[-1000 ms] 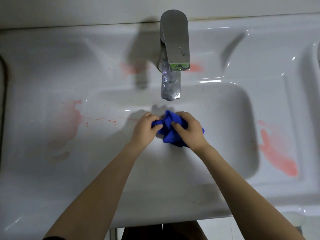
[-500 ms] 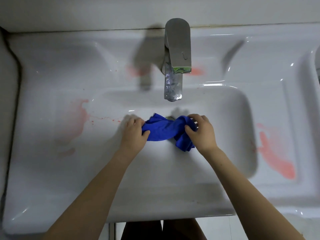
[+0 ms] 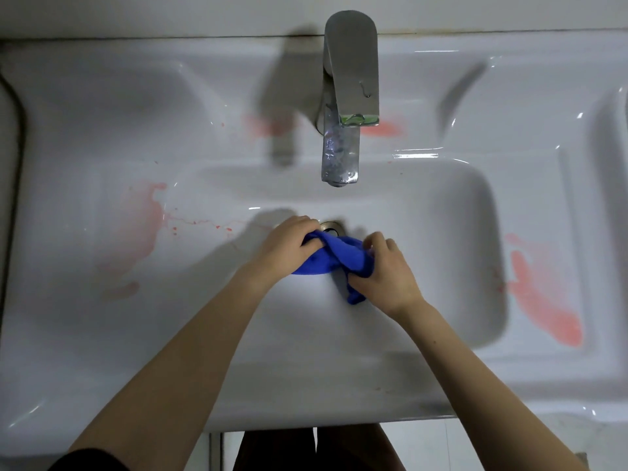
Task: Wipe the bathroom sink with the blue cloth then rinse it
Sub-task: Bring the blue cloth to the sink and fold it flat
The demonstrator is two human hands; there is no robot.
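Left hand (image 3: 289, 244) and right hand (image 3: 384, 273) each grip one end of the bunched cloth (image 3: 331, 256) over the sink (image 3: 441, 232) drain (image 3: 329, 226), below the faucet (image 3: 350, 96).

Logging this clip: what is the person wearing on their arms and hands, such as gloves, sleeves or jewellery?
The left hand and right hand are ungloved, and no ring, watch or bracelet shows. Both arms are uncovered as far as the picture reaches, except for the edge of a dark sleeve high on the left arm, at the bottom left corner.
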